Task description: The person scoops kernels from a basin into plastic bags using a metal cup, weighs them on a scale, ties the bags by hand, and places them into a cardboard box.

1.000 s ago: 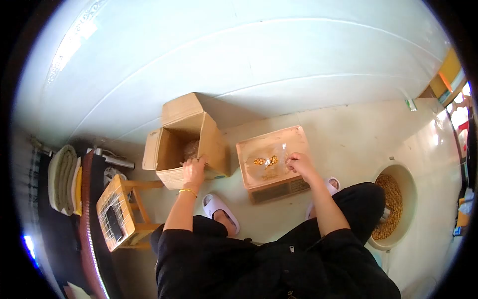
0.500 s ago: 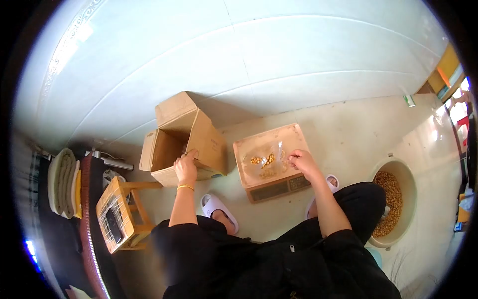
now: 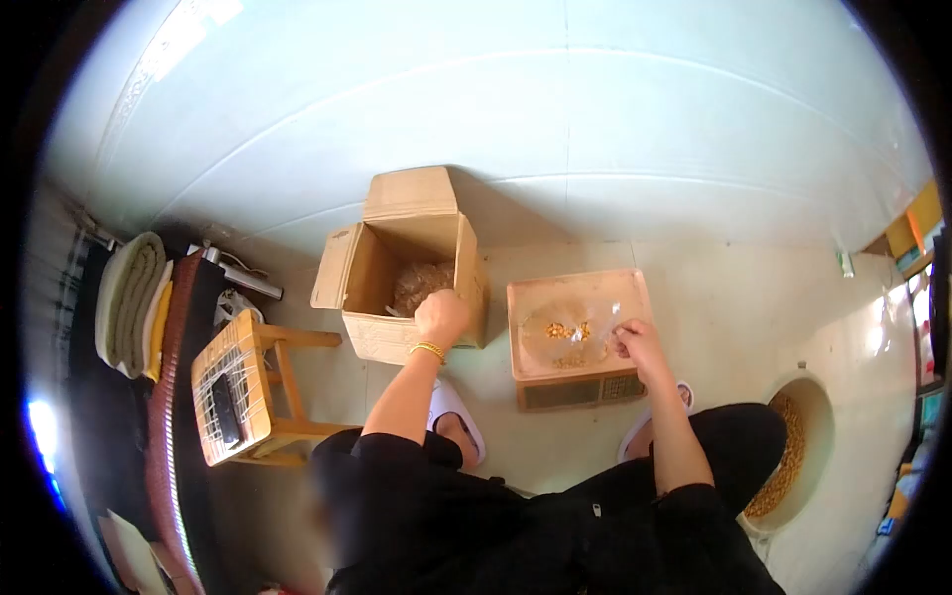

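Note:
My left hand [image 3: 443, 317], with a gold-coloured bracelet at the wrist, is curled at the front right rim of an open cardboard box [image 3: 382, 337]. Its fingertips are hidden, so what they grip cannot be seen. Inside the box sits clear plastic with brownish contents [image 3: 416, 283]. My right hand [image 3: 638, 347] is pinched closed at the right edge of a clear plastic bag [image 3: 598, 319]. The bag lies on the flat pinkish top of what looks like a weighing scale [image 3: 531, 362] with a dark front panel. Small golden-brown pieces [image 3: 567, 330] show in the bag.
A pale bucket [image 3: 818, 446] of golden-brown pieces stands right of my knee. To the left are a wooden stool [image 3: 260, 431] with a dark phone-like object [image 3: 227, 409] and a folded blanket [image 3: 129, 307]. A tiled wall [image 3: 476, 109] rises behind the box and scale.
The view has shifted, and the box and scale appear further right. My left hand has turned and closed more at the box rim; plastic inside now shows. My right hand stays by the bag.

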Demonstrator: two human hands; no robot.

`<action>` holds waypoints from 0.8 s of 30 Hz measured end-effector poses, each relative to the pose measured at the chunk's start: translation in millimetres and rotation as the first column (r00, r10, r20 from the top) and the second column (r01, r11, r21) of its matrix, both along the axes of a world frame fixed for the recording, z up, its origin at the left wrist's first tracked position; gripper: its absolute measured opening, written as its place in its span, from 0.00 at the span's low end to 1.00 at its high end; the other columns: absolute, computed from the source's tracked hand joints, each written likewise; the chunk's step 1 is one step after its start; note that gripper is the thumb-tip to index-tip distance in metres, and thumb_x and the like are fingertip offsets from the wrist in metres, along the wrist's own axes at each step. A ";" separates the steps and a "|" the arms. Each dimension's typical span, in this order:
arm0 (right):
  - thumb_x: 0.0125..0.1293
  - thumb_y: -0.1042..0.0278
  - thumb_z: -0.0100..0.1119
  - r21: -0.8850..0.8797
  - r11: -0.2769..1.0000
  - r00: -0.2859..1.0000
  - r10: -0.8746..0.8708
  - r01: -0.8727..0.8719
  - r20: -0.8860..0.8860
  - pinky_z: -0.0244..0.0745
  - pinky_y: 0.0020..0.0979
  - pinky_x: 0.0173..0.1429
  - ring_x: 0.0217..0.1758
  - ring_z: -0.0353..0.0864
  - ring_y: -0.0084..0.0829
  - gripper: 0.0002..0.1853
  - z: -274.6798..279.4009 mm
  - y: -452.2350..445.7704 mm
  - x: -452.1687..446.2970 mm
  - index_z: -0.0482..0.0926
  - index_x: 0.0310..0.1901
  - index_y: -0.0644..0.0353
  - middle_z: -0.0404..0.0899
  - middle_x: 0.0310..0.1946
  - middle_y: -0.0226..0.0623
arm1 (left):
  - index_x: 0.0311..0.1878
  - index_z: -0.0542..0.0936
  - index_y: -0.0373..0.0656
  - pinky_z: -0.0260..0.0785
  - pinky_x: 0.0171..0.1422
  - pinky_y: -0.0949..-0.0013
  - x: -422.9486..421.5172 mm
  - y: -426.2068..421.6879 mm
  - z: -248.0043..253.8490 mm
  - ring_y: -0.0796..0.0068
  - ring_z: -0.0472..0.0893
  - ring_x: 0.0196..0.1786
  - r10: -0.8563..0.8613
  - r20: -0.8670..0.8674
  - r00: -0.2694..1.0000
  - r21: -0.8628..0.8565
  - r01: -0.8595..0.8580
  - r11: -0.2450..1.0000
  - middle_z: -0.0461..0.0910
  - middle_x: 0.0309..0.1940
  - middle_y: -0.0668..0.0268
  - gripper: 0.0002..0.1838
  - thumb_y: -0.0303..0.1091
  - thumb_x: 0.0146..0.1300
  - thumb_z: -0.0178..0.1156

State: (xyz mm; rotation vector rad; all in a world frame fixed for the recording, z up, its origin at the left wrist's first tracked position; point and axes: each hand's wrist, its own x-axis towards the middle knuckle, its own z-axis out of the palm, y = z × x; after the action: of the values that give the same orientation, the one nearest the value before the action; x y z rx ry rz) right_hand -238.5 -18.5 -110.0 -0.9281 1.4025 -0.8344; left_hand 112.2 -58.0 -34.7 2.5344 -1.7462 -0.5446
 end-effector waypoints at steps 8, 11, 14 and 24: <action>0.63 0.70 0.56 0.073 0.997 0.998 0.010 -0.006 -0.054 0.67 0.23 0.29 0.24 0.72 0.21 0.06 6.8 7.5 4.5 0.78 0.36 0.63 0.74 0.23 0.30 | 0.38 0.85 0.42 0.76 0.48 0.59 -43.1 -35.7 6.6 0.55 0.83 0.45 0.209 -0.010 0.978 -0.176 -0.208 0.962 0.83 0.39 0.52 0.14 0.39 0.61 0.53; 0.62 0.68 0.57 0.059 0.997 0.993 0.048 -0.041 -0.111 0.68 0.23 0.30 0.25 0.72 0.21 0.06 9.7 12.2 0.8 0.78 0.35 0.62 0.75 0.24 0.30 | 0.36 0.85 0.42 0.76 0.47 0.59 -31.5 -55.3 12.7 0.56 0.84 0.43 0.155 0.006 0.988 -0.215 -0.150 0.965 0.84 0.37 0.52 0.14 0.39 0.60 0.54; 0.62 0.69 0.57 0.006 0.995 0.986 0.094 -0.095 -0.139 0.68 0.24 0.30 0.26 0.73 0.21 0.06 9.6 12.6 -3.8 0.78 0.36 0.62 0.75 0.25 0.30 | 0.35 0.84 0.40 0.76 0.45 0.58 -20.6 -55.9 9.4 0.56 0.84 0.40 0.067 -0.024 0.997 -0.221 -0.070 0.973 0.84 0.34 0.53 0.17 0.44 0.61 0.53; 0.65 0.72 0.53 0.044 0.998 0.999 -0.047 0.048 -0.023 0.69 0.23 0.30 0.26 0.73 0.21 0.04 13.5 5.4 -6.1 0.77 0.35 0.63 0.76 0.26 0.30 | 0.59 0.67 0.38 0.57 0.65 0.48 -77.1 77.0 -38.5 0.52 0.68 0.60 0.186 -0.837 0.515 -0.337 -0.752 0.566 0.70 0.57 0.54 0.34 0.52 0.58 0.63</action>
State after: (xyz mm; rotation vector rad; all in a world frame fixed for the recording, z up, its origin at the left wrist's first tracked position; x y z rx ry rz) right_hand -244.6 -13.1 -96.5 -0.8757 1.4609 -0.8275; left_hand 35.1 19.0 -73.3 1.7291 -0.6158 -0.5961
